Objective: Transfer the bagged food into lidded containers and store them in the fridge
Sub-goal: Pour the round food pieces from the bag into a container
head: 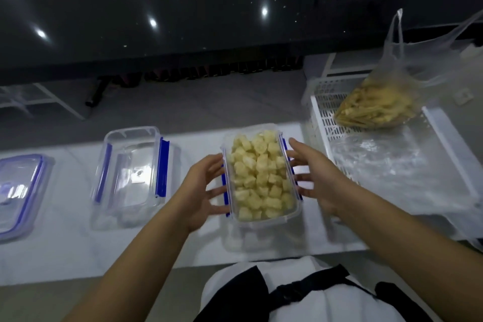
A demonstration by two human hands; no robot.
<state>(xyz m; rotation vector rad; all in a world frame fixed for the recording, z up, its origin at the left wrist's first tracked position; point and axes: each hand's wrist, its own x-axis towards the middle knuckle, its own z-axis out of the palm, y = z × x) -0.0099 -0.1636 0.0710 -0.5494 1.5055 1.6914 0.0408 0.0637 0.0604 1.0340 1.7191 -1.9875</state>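
Note:
A clear rectangular container [261,172] full of pale yellow food chunks stands on the white table [183,248], in front of me. Blue clips run along both of its long sides. My left hand [206,191] is at its left side and my right hand [313,178] at its right side. Both have their fingers spread, with the fingertips at the clips. I cannot tell whether a clear lid sits on top. A plastic bag of yellow strips [376,107] lies in a white basket [321,112] at the right.
An empty clear container with blue clips [130,172] stands to the left, and a blue-rimmed lidded one [18,191] at the far left edge. A crumpled empty plastic bag [392,162] lies in the basket. A dark glossy counter [183,8] runs behind the table.

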